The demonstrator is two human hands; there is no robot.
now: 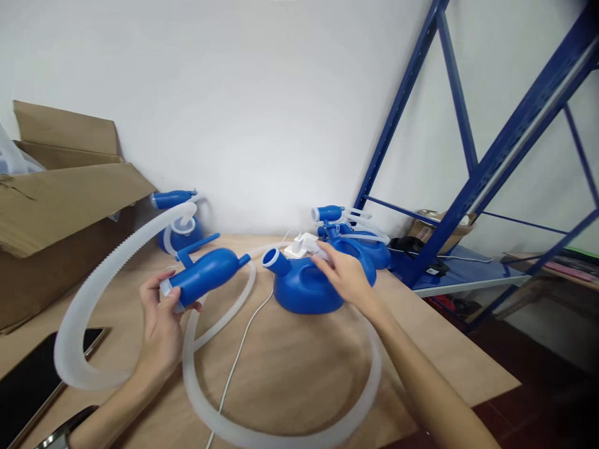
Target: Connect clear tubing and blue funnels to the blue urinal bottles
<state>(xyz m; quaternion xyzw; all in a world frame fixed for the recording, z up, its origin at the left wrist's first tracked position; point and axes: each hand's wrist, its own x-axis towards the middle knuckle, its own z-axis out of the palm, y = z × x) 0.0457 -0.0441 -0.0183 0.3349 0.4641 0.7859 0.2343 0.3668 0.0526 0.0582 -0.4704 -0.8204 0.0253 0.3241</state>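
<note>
Gripping, in the left hand (161,324), the pale end of a blue bulb-shaped flask (210,274), fingers curled round it and thumb on top, the flask lifted clear of the worktop (290,368) with its narrow tip pointing right. Resting the right hand (344,274) flat and half open on top of a low blue jug (304,290), fingers spread towards the white charger (302,244) just behind it, grasping nothing. Jug sitting on the worktop between the hands, short spout turned towards the flask's tip, the two near but apart. Trailing from the flask's pale end, a thick ribbed hose (84,293) arching up and left; looping over the worktop near the jug, a thinner ribbed hose (290,430), with a white cable (238,355) crossing inside the loop. By the look of it, a steadying step: one part held up, the other pinned down. Any further move calling for a firm hold on the jug and slack in both hoses, to keep them from dragging. Farther out, more blue sets by the wall (180,234) and behind the jug (365,243), a cardboard box (56,206) at left, a dark phone (32,380) near the edge, a blue rack (491,162) at right.
</note>
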